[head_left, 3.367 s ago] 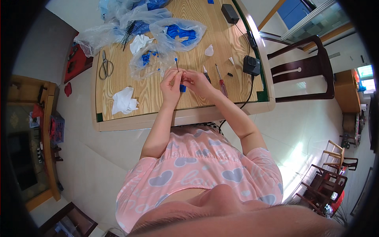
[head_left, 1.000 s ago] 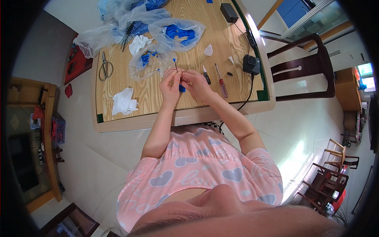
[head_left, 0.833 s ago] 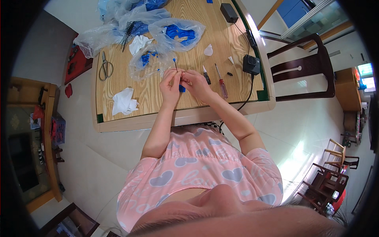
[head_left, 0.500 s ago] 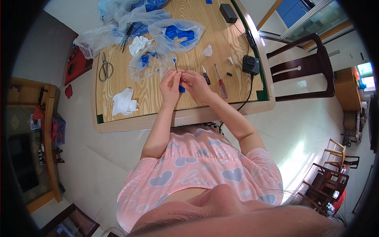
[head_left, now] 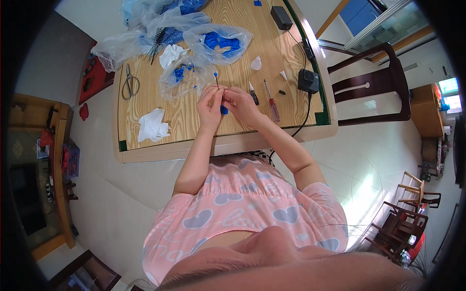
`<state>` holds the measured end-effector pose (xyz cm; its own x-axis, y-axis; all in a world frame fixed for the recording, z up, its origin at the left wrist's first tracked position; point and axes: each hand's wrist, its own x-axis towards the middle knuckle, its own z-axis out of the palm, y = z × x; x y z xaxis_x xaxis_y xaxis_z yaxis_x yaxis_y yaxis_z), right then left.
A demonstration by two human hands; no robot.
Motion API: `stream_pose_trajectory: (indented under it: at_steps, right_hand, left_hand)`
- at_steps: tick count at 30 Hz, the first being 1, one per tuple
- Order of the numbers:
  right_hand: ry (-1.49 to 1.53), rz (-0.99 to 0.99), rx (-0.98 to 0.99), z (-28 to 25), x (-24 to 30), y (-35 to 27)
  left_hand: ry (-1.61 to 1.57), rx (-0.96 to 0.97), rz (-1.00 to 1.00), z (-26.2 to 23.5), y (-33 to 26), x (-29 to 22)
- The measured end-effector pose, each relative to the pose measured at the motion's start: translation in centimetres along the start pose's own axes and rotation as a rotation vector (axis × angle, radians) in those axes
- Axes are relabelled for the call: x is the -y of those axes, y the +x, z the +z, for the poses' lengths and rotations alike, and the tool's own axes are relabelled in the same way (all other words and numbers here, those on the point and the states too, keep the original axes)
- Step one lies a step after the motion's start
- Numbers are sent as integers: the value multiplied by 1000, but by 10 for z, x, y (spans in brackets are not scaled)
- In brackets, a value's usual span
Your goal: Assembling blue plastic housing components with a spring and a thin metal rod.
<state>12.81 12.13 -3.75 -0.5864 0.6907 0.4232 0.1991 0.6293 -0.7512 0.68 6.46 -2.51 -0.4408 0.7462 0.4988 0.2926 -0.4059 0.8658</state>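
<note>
Room, head view: pale floor (head_left: pixel 116 194) all around, sunlight bright at lower right, a dark wooden chair (head_left: pixel 383 86) off the table's right side
Tabletop (head_left: pixel 191 121): light wood grain, and it's crowded up at the far left
Left hand (head_left: pixel 210 107): thumb and fingers pinching the thin dark rod (head_left: pixel 217 82), which juts up and away past the fingertips
Blue tip (head_left: pixel 215 74): round, perched at the rod's far end, just short of the small clear bag (head_left: pixel 167 88)
Right hand (head_left: pixel 241 104): fingers bunched right up against the left's (what they pinch is hidden, no telling from up here)
Blue piece (head_left: pixel 224 110): peeking out between the two hands, partly covered
Right flank: dark bottle (head_left: pixel 255 95) with a pale nozzle just beside the right hand, then the screwdriver (head_left: pixel 274 110) with its red handle, a white cone (head_left: pixel 283 74) beyond, and the black device (head_left: pixel 308 80) by the edge, cable attached
Left flank: scissors (head_left: pixel 128 78) lying well apart from the hands, white tissue (head_left: pixel 153 125) crumpled nearer the front edge
Far side: large clear bag (head_left: pixel 244 32), blue pieces inside, black bristly strands (head_left: pixel 158 41) beside it
</note>
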Motion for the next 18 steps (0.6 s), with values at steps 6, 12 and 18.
stream_pose_trajectory:
  at_steps: [6, 12, 18]
  right_hand:
    - [11, 12, 20, 0, -1, 0]
    - [21, 10, 8, 0, 0, -1]
    - [29, 21, 12, 0, -1, -1]
  left_hand:
    - [0, 15, -21, -1, 0, 0]
    - [-9, 12, -12, 0, 0, 1]
    - [-20, 4, -21, 1, -1, 0]
